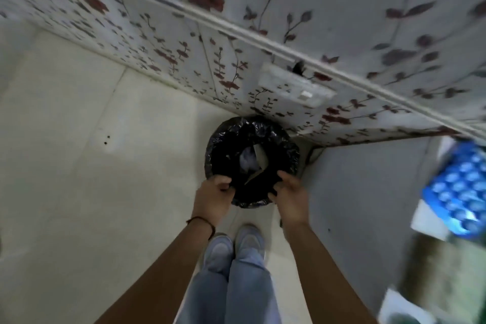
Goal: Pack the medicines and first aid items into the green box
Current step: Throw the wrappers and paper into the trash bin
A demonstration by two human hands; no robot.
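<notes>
I am standing over a round bin lined with a black plastic bag (223,137) on the floor by the wall. My left hand (214,196) pinches the bag's near rim on the left. My right hand (290,196) grips the same rim on the right. Inside the bin lie crumpled paper and a piece of card (252,159). No green box and no medicines are in view.
Floral wallpaper (342,21) covers the wall behind the bin, with a white socket plate (297,87) just above it. A blue blister-like pack (460,192) lies at the right edge on a surface. My shoes (234,247) stand on the pale floor tiles (79,192).
</notes>
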